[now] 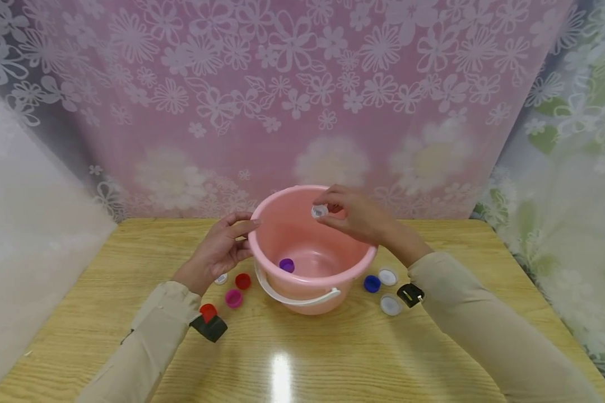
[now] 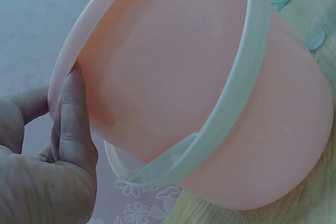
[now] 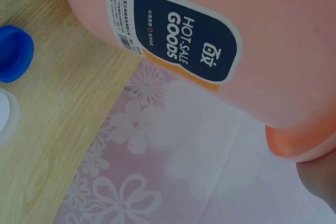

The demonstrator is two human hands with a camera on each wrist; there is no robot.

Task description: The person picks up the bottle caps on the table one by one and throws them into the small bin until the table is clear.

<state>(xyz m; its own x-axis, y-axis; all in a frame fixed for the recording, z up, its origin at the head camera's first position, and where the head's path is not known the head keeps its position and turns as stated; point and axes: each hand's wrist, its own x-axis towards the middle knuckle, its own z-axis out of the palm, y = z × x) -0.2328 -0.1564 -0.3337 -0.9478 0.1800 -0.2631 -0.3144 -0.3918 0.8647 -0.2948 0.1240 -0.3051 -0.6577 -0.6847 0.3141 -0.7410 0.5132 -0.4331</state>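
A pink bucket (image 1: 302,291) with a white handle (image 1: 297,301) stands upright on the wooden table. My left hand (image 1: 225,244) grips its rim on the left side, thumb and fingers on either side of the edge, as the left wrist view shows. Over the bucket's mouth, my right hand (image 1: 355,215) pinches a clear whitish bottle cap (image 1: 320,211) between thumb and fingers. A purple cap (image 1: 286,265) lies inside on the bottom. The right wrist view shows the bucket's dark label (image 3: 184,35) and little of the hand.
Left of the bucket lie red caps (image 1: 242,281), a magenta cap (image 1: 234,298) and a white cap (image 1: 222,279) partly behind the wrist. To the right are a blue cap (image 1: 372,284) and two whitish caps (image 1: 390,305). A flowered pink curtain (image 1: 302,112) hangs behind the table.
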